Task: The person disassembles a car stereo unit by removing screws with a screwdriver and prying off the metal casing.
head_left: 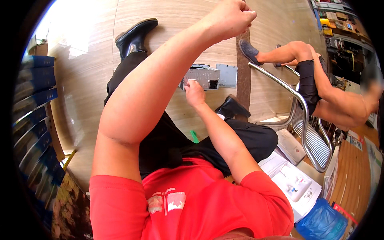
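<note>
My left hand (231, 21) is raised at the top, well above the floor and beyond the metal box. Its fingers are curled closed, and what they may hold is hidden. A flat, silvery metal box (206, 76) with perforated sides and a dark square socket lies on the floor between my boots. My right hand (195, 94) is closed at the box's near left edge, thumb on top. The fingertips there are partly hidden. Touching or close to the box's right side lies a grey-blue metal plate (227, 75).
Black boots (135, 38) stand on the tiled floor. At right, another person (306, 68) sits by a metal-framed chair (306, 108). A white dispenser (294, 186) and a blue bagged bin (322, 222) are near right. Stacked blue boxes (34, 94) line the left. A green strip (194, 137) lies between my legs.
</note>
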The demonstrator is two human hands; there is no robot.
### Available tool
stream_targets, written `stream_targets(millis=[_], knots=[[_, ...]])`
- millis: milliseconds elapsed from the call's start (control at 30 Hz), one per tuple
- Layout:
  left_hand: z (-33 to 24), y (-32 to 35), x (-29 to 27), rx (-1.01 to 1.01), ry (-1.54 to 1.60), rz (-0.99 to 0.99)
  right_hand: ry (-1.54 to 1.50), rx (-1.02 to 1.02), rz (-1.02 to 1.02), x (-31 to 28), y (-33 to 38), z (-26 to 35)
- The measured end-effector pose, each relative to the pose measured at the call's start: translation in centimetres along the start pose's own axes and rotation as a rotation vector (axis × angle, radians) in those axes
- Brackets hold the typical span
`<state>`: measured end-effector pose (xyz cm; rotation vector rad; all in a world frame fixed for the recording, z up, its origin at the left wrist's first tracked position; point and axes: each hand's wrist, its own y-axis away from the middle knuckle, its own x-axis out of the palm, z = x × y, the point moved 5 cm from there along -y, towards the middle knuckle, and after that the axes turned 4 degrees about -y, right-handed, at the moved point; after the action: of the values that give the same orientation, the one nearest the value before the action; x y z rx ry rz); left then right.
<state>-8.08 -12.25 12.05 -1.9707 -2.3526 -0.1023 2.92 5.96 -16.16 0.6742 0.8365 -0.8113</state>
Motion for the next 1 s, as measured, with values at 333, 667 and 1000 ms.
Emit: stream_targets(millis=[333,667,1000], knots=[[0.4,-0.3,0.1,0.017,-0.129,-0.031,-0.050,0.489,0.101,1.0,0.6,-2.8],[-1.1,0.8,-0.9,-0.012,-0.138,0.021,-0.368,0.537,0.003,3.3,2.7,-6.3],[3.3,-0.1,0.8,-0.105,0.101,0.068,-0.325,0.181,0.075,-3.6,4.3,-4.7]])
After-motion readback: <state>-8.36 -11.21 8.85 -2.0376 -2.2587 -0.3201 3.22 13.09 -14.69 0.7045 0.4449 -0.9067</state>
